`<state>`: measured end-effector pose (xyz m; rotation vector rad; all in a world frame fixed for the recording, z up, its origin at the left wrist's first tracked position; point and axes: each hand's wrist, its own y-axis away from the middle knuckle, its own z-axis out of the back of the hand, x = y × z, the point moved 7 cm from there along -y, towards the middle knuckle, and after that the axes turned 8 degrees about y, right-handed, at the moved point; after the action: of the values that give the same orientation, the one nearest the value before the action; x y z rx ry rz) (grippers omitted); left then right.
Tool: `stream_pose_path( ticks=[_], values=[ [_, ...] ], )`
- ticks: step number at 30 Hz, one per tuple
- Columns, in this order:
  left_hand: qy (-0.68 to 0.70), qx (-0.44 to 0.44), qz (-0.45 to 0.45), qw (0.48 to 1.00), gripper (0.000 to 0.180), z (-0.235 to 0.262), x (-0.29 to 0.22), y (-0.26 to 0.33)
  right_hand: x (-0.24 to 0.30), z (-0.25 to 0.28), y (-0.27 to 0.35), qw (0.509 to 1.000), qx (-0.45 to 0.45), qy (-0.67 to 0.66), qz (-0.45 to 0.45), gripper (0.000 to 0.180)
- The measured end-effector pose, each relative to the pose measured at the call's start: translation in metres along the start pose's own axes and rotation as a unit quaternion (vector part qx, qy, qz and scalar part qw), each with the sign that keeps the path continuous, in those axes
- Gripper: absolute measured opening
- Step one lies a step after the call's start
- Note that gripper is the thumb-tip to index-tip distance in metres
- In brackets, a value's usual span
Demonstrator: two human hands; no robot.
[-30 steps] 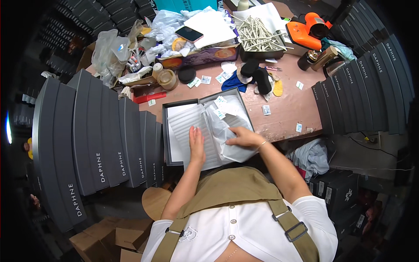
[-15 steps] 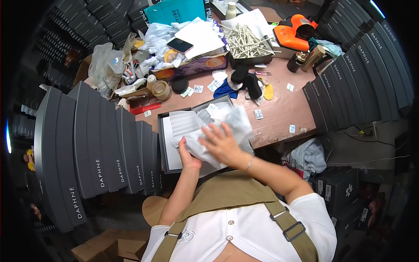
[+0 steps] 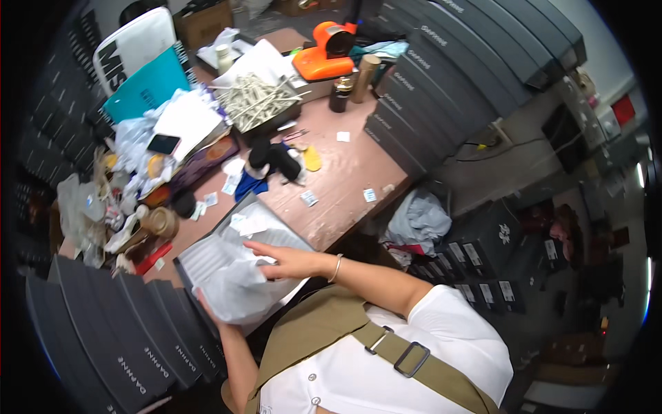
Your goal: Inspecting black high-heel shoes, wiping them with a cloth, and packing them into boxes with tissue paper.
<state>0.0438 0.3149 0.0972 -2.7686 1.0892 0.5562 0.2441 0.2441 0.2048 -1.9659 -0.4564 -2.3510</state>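
Paper (image 3: 233,293) over box (image 3: 222,223), left hand (image 3: 222,324) probably steadying its edge (can't tell the grip), right hand (image 3: 295,263) loosely spread.

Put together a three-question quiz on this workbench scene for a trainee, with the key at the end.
1. Multiple choice: what colour is the open box beneath the white sheet? A) teal B) dark grey C) orange

2. True or false: in the picture, the orange device stands to the right of the box of white sticks.

3. Fill in: the right hand reaches over the white sheet, and around its wrist is a ____.

Key: 1. B; 2. True; 3. bracelet.
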Motion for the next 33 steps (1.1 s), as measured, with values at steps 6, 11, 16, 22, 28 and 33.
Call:
stream_pose_path(
  ticks=[6, 11, 16, 22, 28, 33],
  values=[
    [-0.045, -0.391, -0.111, 0.913, 0.069, 0.009, -0.018, 0.009, -0.042, 0.004, 0.004, 0.974, -0.136, -0.168, -0.067, 0.044],
    [-0.126, -0.424, -0.249, 0.861, 0.050, 0.065, -0.106, 0.016, -0.046, 0.043, 0.043, 0.945, -0.203, -0.204, -0.156, 0.037],
    [-0.700, -0.126, -0.453, 0.538, 0.031, -0.127, -0.096, 0.021, -0.064, 0.078, 0.077, 0.909, -0.331, -0.224, -0.122, 0.037],
    [-0.867, -0.243, 0.116, 0.420, 0.049, 0.096, -0.039, 0.020, -0.034, 0.045, 0.048, 0.903, -0.331, -0.272, -0.033, 0.045],
    [-0.705, -0.247, -0.102, 0.657, 0.087, -0.021, -0.076, 0.023, -0.021, 0.002, 0.041, 0.886, -0.273, -0.375, 0.005, 0.047],
    [0.168, -0.196, -0.066, 0.964, 0.066, -0.062, 0.024, -0.002, -0.021, -0.047, 0.015, 0.977, 0.017, -0.208, -0.053, 0.042]
  ],
)
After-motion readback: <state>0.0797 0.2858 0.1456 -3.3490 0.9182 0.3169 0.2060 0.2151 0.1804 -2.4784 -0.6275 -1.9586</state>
